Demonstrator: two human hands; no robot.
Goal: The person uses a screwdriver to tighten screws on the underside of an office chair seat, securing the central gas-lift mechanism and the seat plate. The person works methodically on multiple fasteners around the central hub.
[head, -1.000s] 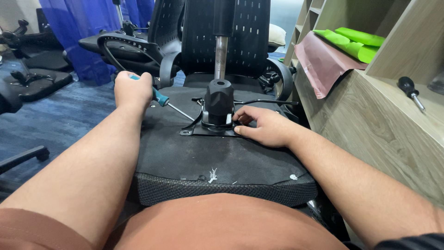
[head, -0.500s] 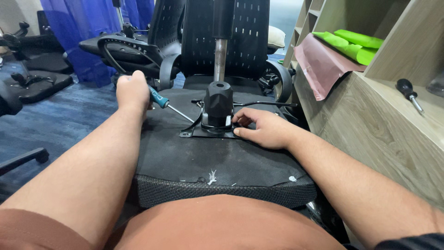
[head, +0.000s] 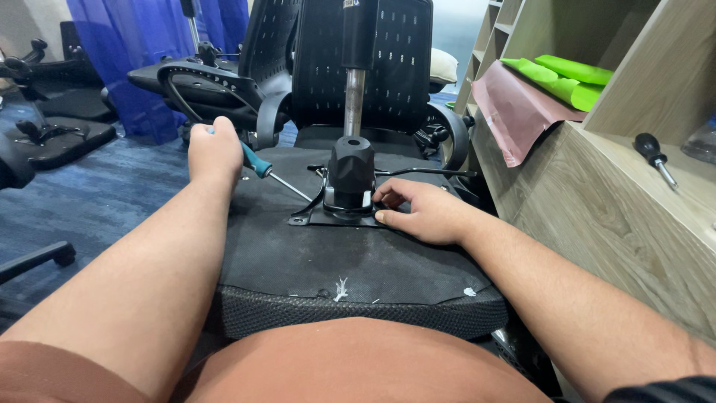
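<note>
At the frame's centre, the left hand (head: 215, 149) grips a teal-handled screwdriver (head: 270, 174) slanting down-right toward the metal plate (head: 328, 218) on the upturned chair seat (head: 350, 261), while the right hand (head: 421, 213) lies open, fingertips pressing the plate's right edge.

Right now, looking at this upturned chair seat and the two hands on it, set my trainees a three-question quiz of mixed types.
1. True or false: the left hand holds a screwdriver.
2. The right hand rests on: A) the mounting plate B) the shelf unit C) the blue curtain.
3. What lies on the shelf unit, far right?

Key: 1 true. 2 A, fingertips on the plate's edge beside the black mechanism. 3 A second screwdriver, black-handled.
</note>
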